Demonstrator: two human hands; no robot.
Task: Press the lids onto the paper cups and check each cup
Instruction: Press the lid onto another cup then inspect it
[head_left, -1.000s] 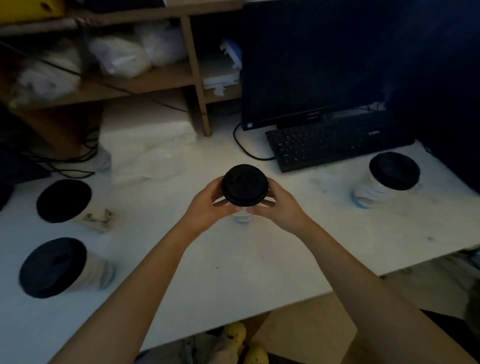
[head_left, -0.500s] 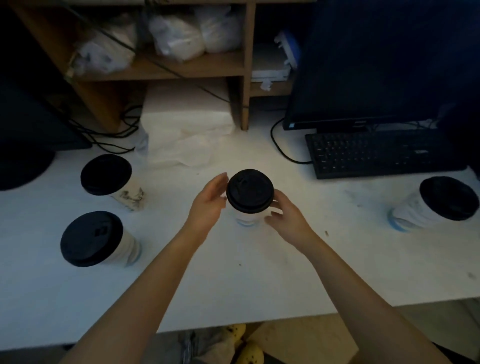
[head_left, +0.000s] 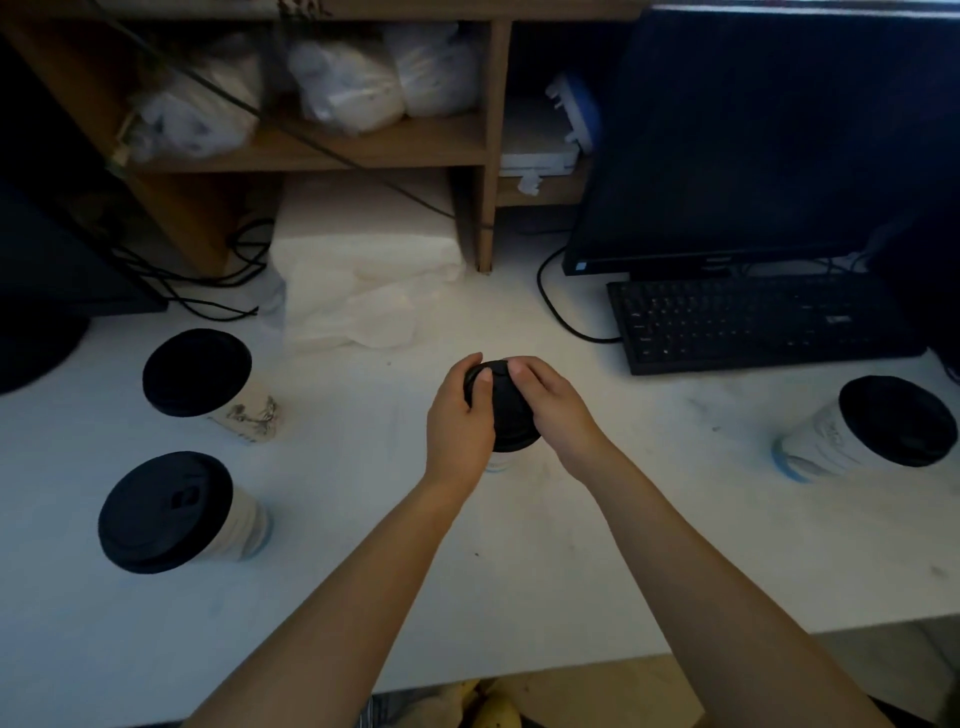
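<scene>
A white paper cup (head_left: 497, 461) with a black lid (head_left: 506, 415) stands at the middle of the white table (head_left: 363, 597). My left hand (head_left: 460, 421) lies over the lid's left side, thumb on top. My right hand (head_left: 553, 402) covers its right side, fingers curled on the lid. Most of the cup's wall is hidden by my hands. Three more lidded cups stand apart: one at far left (head_left: 200, 374), one at near left (head_left: 171, 512), one at the right (head_left: 878, 426).
A black keyboard (head_left: 763, 322) and a dark monitor (head_left: 753, 135) sit at the back right. A wooden shelf (head_left: 332, 150) holds plastic bags. Crumpled white plastic (head_left: 363, 301) and black cables (head_left: 208, 291) lie at the back. The table's front edge runs near my elbows.
Both hands have moved from the cup's sides up onto the black lid and now cover it. The camera has shifted, so the left cups sit further into view.
</scene>
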